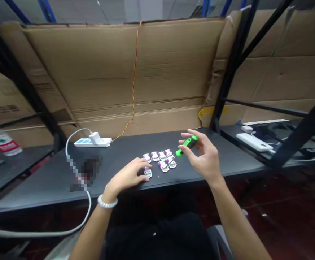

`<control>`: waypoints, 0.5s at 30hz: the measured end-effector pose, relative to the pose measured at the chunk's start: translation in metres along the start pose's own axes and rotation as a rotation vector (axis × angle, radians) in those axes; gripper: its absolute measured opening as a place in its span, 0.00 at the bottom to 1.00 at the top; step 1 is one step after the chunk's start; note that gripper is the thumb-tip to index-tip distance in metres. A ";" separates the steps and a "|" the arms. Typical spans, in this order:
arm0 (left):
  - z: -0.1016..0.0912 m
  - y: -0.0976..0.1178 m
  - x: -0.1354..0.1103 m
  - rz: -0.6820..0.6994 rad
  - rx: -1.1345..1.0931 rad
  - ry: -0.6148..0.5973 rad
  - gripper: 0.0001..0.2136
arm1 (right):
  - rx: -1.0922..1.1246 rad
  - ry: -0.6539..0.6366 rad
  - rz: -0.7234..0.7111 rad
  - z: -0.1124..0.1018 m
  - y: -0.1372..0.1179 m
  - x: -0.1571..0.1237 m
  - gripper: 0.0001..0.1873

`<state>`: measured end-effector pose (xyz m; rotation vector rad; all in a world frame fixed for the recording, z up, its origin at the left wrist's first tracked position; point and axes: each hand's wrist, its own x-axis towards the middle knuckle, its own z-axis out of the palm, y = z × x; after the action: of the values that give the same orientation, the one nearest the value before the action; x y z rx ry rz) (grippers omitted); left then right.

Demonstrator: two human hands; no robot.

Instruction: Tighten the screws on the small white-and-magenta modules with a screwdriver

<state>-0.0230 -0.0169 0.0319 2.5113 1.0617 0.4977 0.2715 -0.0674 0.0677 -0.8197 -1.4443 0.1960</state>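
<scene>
My right hand [202, 153] grips a green and black screwdriver [188, 144] by its handle. The thin shaft slants down to the left, its tip by a small white and purple part [163, 166] in a cluster of several alike on the dark tabletop. Left of that cluster, my left hand [131, 175] rests on the table with its fingers on another white and purple part [148, 172]. Thumb and fingertips lie at that part's edges, holding it against the table. The fingers hide some of its left side.
A white power strip [104, 142] with a plug lies at the back left, and its cable [89, 206] hangs over the front edge. A blurred-out object [88, 173] lies left of my hand. Cardboard [97, 79] backs the table [200, 169]; black posts [229, 76] flank it.
</scene>
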 end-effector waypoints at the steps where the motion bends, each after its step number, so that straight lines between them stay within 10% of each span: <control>1: 0.002 0.001 0.001 0.007 -0.001 0.007 0.19 | -0.001 -0.006 -0.004 0.001 0.001 0.000 0.27; 15: 0.010 -0.005 0.010 0.060 -0.116 0.043 0.20 | 0.007 -0.058 -0.048 0.041 0.006 -0.018 0.27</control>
<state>-0.0145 -0.0082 0.0228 2.4461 0.9466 0.6158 0.2331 -0.0582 0.0466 -0.7785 -1.5154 0.1893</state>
